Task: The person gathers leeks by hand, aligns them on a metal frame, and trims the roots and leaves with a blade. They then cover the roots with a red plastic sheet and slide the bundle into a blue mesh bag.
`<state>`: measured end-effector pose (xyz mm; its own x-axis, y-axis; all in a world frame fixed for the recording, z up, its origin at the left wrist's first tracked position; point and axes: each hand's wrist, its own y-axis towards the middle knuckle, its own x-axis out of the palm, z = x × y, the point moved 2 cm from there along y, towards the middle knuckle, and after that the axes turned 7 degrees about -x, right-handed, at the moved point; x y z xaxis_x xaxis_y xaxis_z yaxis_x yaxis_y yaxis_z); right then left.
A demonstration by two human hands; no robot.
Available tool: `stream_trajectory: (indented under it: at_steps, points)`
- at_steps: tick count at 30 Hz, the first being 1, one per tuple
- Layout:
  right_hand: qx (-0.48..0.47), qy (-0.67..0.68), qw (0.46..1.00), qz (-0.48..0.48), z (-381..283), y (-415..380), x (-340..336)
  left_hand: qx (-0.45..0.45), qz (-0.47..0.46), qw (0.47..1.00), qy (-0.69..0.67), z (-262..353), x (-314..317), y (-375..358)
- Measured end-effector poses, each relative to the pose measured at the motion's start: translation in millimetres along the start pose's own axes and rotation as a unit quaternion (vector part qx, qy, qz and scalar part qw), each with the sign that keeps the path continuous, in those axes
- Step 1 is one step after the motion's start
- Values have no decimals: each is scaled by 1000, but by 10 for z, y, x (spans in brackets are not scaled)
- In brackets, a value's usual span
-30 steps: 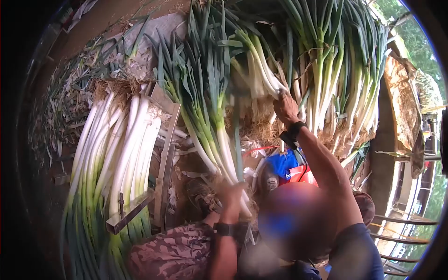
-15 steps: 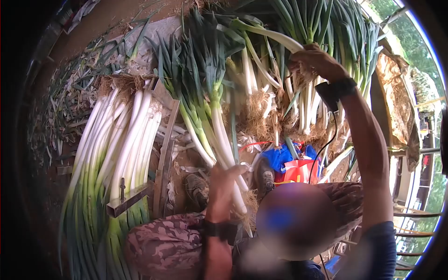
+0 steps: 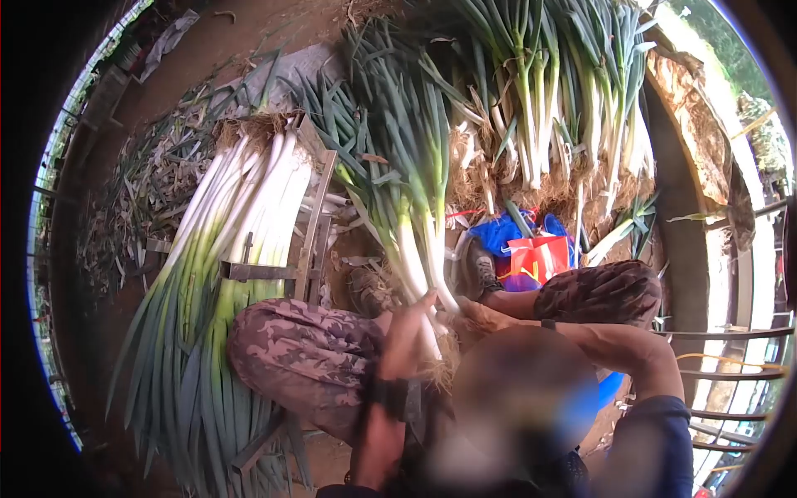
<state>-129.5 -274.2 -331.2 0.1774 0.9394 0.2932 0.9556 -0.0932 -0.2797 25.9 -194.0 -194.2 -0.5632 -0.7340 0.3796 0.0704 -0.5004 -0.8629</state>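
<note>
My left hand (image 3: 405,336) is closed around the white shanks of a few green onions (image 3: 411,261). Their leaves point away from me, and their roots hang over my lap. Beside it, my right hand (image 3: 483,317) is closed near the root end of another green onion (image 3: 437,257), which lies against the same bunch. The blurred round shape in front partly covers my right wrist and the roots. To the left, a large bundle of green onions (image 3: 270,195) rests in a metal rack (image 3: 314,220), roots at the far end.
More green onions (image 3: 531,124) lie at the back right with roots toward me. A blue bag (image 3: 498,236) and a red packet (image 3: 540,256) sit by my shoe (image 3: 481,266). Peeled leaf scraps (image 3: 141,220) cover the ground at left. A metal crossbar (image 3: 257,271) spans the bundle.
My right hand has come down from the back pile with a green onion and now meets the bunch beside my left hand. My left hand keeps its grip. The view has shifted slightly.
</note>
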Motion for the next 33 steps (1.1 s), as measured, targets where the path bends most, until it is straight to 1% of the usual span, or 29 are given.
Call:
stream_trajectory:
  at_steps: [1, 2, 3, 4, 5, 6, 7, 8, 9, 10, 11, 12, 13, 14, 15, 16, 18, 19, 20, 22, 23, 24, 26, 27, 28, 29, 30, 32, 33]
  points:
    - [1, -55, 998, -8, 87, 26, 28, -12, -2, 999, 34, -30, -18, -7]
    - [-3, -58, 998, -8, 18, -5, 55, -24, -6, 997, 67, -68, -29, 3]
    - [-41, -210, 975, -54, -156, -90, 139, -6, -80, 997, 3, -115, -11, 0]
    - [-79, -357, 926, -97, -328, -178, 213, -4, -82, 997, 7, -136, -19, -3]
    - [-83, -359, 925, -95, -527, -227, 250, 23, -100, 995, 17, -90, 0, -58]
    - [-138, -417, 895, -77, -770, -237, 251, 53, -115, 992, 28, -31, -10, -113]
    - [-192, -470, 860, -57, -1066, -251, 252, 56, -136, 989, 35, -9, -117, -28]
    - [-242, -520, 819, -33, -1543, -299, 314, 59, -136, 988, 41, 126, -55, -272]
    - [-13, -509, 861, 9, -1909, -264, 357, 68, -139, 986, 54, 243, 40, -544]
    - [-40, -519, 852, 56, -1955, -232, 246, 74, -150, 983, 71, 346, 158, -709]
    - [-96, -509, 847, 120, -2091, -226, 129, 103, -110, 985, 86, 425, 142, -700]
    - [-78, -501, 838, 202, -2212, -188, 37, 132, -70, 984, 100, 507, 107, -687]
    - [-184, -491, 811, 260, -2291, -167, -35, 128, -66, 983, 116, 599, 146, -825]
    - [-171, -564, 762, 270, -2424, -147, -41, 128, -58, 981, 131, 700, 185, -1029]
    - [-192, -581, 749, 253, -2542, -155, 0, 154, -32, 975, 155, 768, 185, -1184]
    - [-259, -570, 735, 261, -2596, -97, 63, 183, -4, 967, 178, 804, 158, -1285]
    - [-311, -604, 693, 239, -2634, -20, 235, 204, -32, 972, 113, 753, 37, -1361]
    - [-348, -620, 663, 236, -2548, 76, 298, 191, -43, 968, 157, 732, -90, -1267]
    - [-384, -634, 631, 229, -2467, 156, 352, 212, 9, 962, 173, 622, -23, -1354]
    - [-378, -689, 598, 160, -2374, 179, 505, 222, 25, 953, 206, 468, -65, -1393]
    - [-383, -687, 603, 133, -2270, 220, 580, 179, 15, 961, 210, 397, -61, -1486]
    - [-427, -663, 600, 137, -2235, 227, 662, 141, 10, 968, 208, 343, -57, -1613]
    - [-461, -634, 612, 107, -2178, 170, 807, 122, 32, 969, 213, 220, -43, -1847]
    - [-462, -619, 631, 67, -2153, 157, 900, 104, 38, 963, 245, 186, -119, -1917]
    - [-494, -619, 608, 60, -2021, 212, 990, 83, 40, 956, 278, 144, -181, -1968]
    - [-497, -592, 633, 39, -2013, 173, 1091, 54, 47, 956, 283, 91, -243, -2042]
    - [-500, -567, 655, 18, -2016, 122, 1145, 57, 55, 957, 280, 87, -264, -2105]
    - [-528, -535, 660, 8, -2008, 47, 1250, 40, 21, 935, 352, 83, -230, -2245]
    - [-537, -508, 673, 12, -2011, 67, 1288, 12, -1, 934, 357, 117, -229, -2313]
